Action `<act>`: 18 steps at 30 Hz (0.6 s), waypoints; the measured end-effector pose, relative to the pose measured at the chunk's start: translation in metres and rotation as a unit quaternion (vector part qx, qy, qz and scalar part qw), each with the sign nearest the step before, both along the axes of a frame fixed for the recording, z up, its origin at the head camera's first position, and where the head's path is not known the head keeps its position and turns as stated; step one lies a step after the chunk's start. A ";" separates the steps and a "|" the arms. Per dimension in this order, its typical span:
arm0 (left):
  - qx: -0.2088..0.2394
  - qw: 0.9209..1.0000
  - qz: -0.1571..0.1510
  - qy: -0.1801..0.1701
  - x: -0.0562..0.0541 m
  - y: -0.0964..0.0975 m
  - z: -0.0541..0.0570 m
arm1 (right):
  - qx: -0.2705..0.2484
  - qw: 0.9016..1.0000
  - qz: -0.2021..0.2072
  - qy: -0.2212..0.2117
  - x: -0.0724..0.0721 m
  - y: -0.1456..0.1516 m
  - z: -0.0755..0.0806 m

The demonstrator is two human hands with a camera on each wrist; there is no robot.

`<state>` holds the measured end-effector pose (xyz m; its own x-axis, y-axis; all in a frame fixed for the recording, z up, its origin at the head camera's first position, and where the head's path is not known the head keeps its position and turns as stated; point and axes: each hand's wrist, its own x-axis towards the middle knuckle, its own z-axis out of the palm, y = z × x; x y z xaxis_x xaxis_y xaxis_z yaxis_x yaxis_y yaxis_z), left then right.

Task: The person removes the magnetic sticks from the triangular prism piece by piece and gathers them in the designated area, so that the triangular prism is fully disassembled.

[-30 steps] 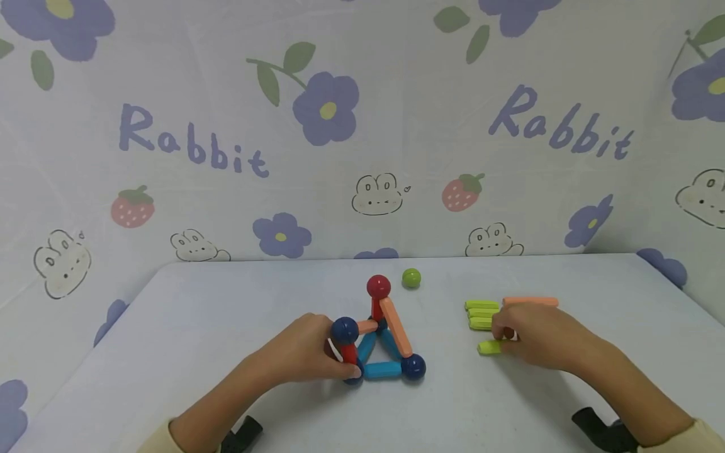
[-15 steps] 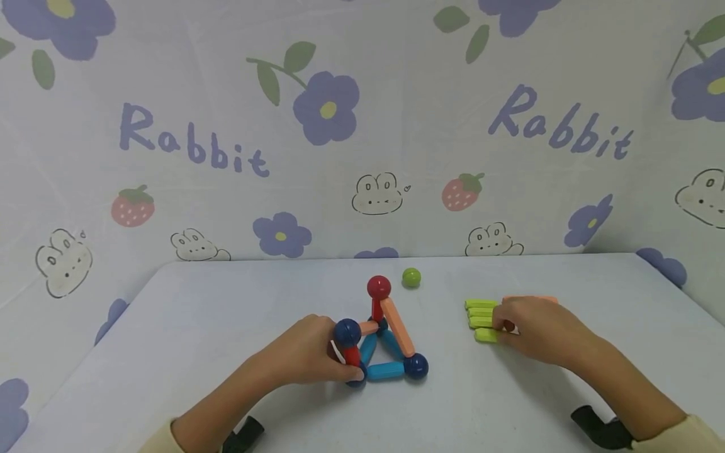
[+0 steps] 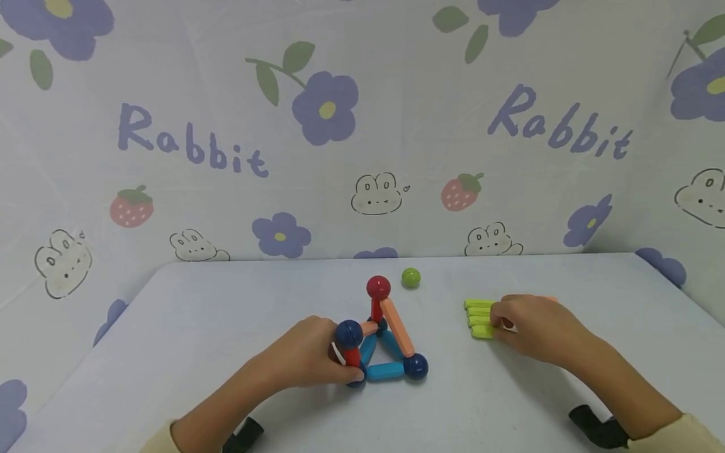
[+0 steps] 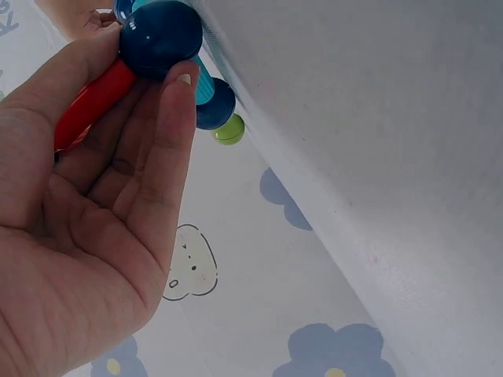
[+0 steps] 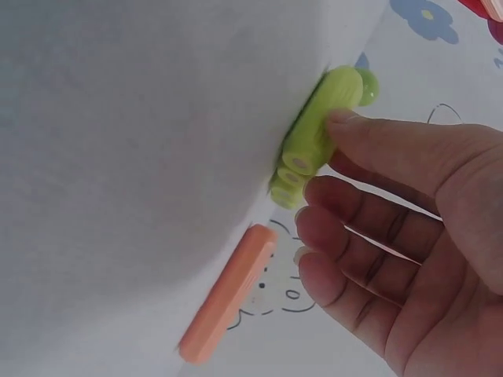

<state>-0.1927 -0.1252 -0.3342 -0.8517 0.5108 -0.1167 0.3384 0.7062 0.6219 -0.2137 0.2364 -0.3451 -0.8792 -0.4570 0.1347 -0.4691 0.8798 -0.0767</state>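
Note:
My left hand (image 3: 308, 352) grips the near left corner of a magnetic stick-and-ball frame (image 3: 386, 371), thumb on the lower dark blue ball (image 4: 161, 39) and fingers behind the red upright stick (image 4: 94, 102). Blue sticks form the frame's triangular base; a peach stick (image 3: 398, 327) slants up to a red ball (image 3: 378, 287). To the right, several lime-green sticks (image 3: 478, 313) lie side by side. With its thumb and fingers, my right hand (image 3: 535, 330) pinches the nearest green stick (image 5: 324, 118), which lies against the row. The hand hides the sticks' right ends.
A green ball (image 3: 411, 277) sits behind the frame near the table's back edge. A loose peach stick (image 5: 228, 294) lies beyond my right hand, mostly hidden in the head view. A printed rabbit-and-flower cloth (image 3: 419, 145) hangs behind the white table (image 3: 226, 296).
My right hand has slid the nearest green stick away from me, up against the other green sticks. The frame and my left hand have shifted slightly right.

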 end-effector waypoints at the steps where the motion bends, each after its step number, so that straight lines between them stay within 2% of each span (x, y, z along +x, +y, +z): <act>1: 0.000 1.000 -0.001 0.001 0.000 0.000 0.000 | 0.000 1.000 -0.001 -0.001 0.000 -0.001 0.001; 4: 0.000 1.000 -0.002 0.004 0.000 0.000 0.000 | -0.019 1.000 0.012 0.002 0.003 -0.004 0.005; 7: -0.002 1.000 -0.003 0.006 0.000 0.000 0.001 | -0.056 0.997 0.045 -0.001 0.007 -0.014 0.009; 11: -0.005 1.000 -0.003 0.009 0.000 0.000 0.001 | -0.107 0.989 0.090 -0.037 0.009 -0.041 0.018; 15: -0.003 1.000 -0.002 0.005 0.000 0.000 0.001 | -0.197 0.971 0.102 -0.088 0.005 -0.075 0.023; 18: 0.001 1.000 -0.002 -0.001 -0.001 -0.001 0.001 | -0.290 0.945 0.077 -0.134 0.000 -0.099 0.021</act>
